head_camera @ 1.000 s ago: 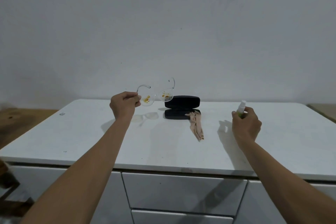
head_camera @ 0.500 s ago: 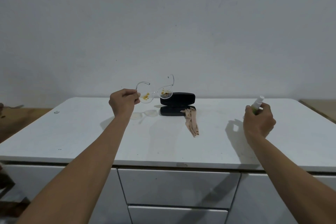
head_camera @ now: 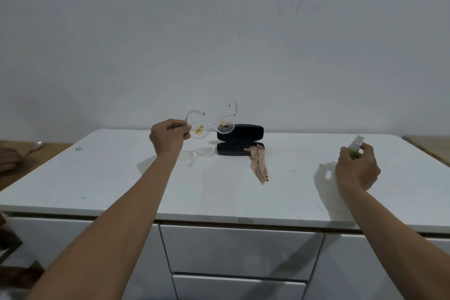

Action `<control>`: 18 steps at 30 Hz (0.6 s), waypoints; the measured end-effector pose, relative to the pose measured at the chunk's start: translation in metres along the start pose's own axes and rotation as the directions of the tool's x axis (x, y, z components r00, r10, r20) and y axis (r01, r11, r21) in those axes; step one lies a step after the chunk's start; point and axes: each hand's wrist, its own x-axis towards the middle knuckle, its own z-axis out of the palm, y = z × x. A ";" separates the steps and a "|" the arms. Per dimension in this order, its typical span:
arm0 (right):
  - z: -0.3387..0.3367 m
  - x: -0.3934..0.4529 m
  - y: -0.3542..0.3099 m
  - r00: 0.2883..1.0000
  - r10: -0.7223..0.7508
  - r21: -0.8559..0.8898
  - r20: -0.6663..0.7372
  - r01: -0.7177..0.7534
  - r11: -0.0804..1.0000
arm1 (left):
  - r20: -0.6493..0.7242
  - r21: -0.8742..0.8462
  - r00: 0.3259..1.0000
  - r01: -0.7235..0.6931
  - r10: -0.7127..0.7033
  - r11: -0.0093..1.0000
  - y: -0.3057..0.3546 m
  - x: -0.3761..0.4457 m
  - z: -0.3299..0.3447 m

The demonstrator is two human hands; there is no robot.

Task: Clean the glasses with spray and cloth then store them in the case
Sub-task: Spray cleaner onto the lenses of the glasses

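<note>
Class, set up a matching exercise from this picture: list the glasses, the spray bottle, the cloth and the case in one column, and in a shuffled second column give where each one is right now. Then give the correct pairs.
Column 1
1. glasses
2. spray bottle
3. cloth
4. case

Column 2
A. lying open at the back of the white countertop
B. held up in the left hand
C. draped from the case down onto the countertop
D. held in the right hand

Pairs: 1-B, 2-D, 3-C, 4-A
</note>
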 end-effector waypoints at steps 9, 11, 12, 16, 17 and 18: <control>-0.004 0.000 0.001 0.995 0.048 -0.087 0.084 -0.041 0.995 | 0.009 -0.009 1.000 0.007 -0.007 1.000 -0.001 -0.003 0.002; -0.004 -0.003 0.003 0.994 0.033 -0.120 0.105 -0.020 0.993 | 0.014 -0.016 1.000 0.009 -0.009 1.000 0.000 -0.004 0.002; -0.004 -0.003 0.003 0.994 0.030 -0.129 0.108 -0.016 0.992 | 0.016 -0.018 1.000 0.008 -0.008 1.000 0.000 -0.004 0.003; -0.003 0.000 0.001 0.992 0.053 -0.140 0.116 -0.036 0.989 | 0.012 -0.014 1.000 0.004 -0.004 1.000 0.000 -0.004 0.002; -0.002 0.000 -0.001 0.993 0.046 -0.128 0.104 -0.033 0.991 | 0.011 -0.015 1.000 0.003 -0.003 1.000 0.000 -0.003 0.002; -0.001 -0.001 -0.004 0.997 0.024 -0.114 0.076 -0.015 0.993 | 0.010 -0.017 1.000 0.003 -0.003 1.000 0.000 -0.002 0.001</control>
